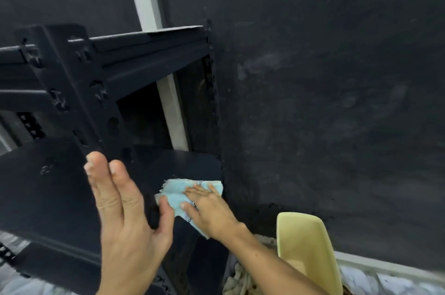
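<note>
Closest to the lens, the left hand is held up before the black metal shelf, its fingers straight and kept side by side, the thumb set apart, with nothing gripped. Farther in, the right hand is laid flat on a light blue cloth, fingers spread and pressed down on it. That cloth is spread on the shelf board near its right edge, just beside the dark wall. A pale yellow plastic object is seen low against the wall, right of the forearm.
</note>
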{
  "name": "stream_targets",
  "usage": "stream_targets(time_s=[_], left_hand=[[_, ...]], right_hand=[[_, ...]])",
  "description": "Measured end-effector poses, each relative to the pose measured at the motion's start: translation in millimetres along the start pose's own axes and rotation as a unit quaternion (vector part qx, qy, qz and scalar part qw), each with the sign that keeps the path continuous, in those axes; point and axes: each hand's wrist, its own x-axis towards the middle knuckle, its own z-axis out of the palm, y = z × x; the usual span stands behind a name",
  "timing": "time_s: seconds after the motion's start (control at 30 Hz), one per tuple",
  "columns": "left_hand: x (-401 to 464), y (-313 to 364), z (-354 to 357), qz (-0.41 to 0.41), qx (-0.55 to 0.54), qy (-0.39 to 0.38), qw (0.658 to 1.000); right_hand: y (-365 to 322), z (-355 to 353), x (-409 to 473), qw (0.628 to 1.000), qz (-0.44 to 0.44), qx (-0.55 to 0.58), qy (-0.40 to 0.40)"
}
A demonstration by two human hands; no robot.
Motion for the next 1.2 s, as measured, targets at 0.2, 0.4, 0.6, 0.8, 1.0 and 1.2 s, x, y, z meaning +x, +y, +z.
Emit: stream_targets(time_s=[0.2, 0.4, 0.6, 0.8, 1.0, 1.2], left_hand=[[-18.4, 28.1, -7.7, -0.125, -0.076, -0.050, 0.988], [-60.9, 101.7, 9.9, -0.219, -0.135, -0.164, 0.952], [-118.9, 211.0, 102.6, -0.337, -0.296, -0.522, 0.725], [-191.2, 279.3, 225.3, -0.281, -0.229, -0.729, 0.580], [-226.8, 278.9, 272.8, -0.291, -0.188, -0.740, 0.577], [-222.8, 220.4, 260.0, -0.352, -0.182, -0.662, 0.636]], right_hand=[[10.0, -24.2, -109.5, 0.942, 0.137, 0.272, 0.141], [56.3, -54.3, -249.4, 0.824, 0.298, 0.406, 0.259], [114.0, -42.9, -342.1, 0.647, 0.449, 0.471, 0.397], [186.7, -19.8, -347.5, 0.538, 0.512, 0.476, 0.471], [253.9, 16.0, -341.2, 0.518, 0.524, 0.482, 0.474], [272.5, 27.6, -320.7, 0.582, 0.488, 0.469, 0.450]])
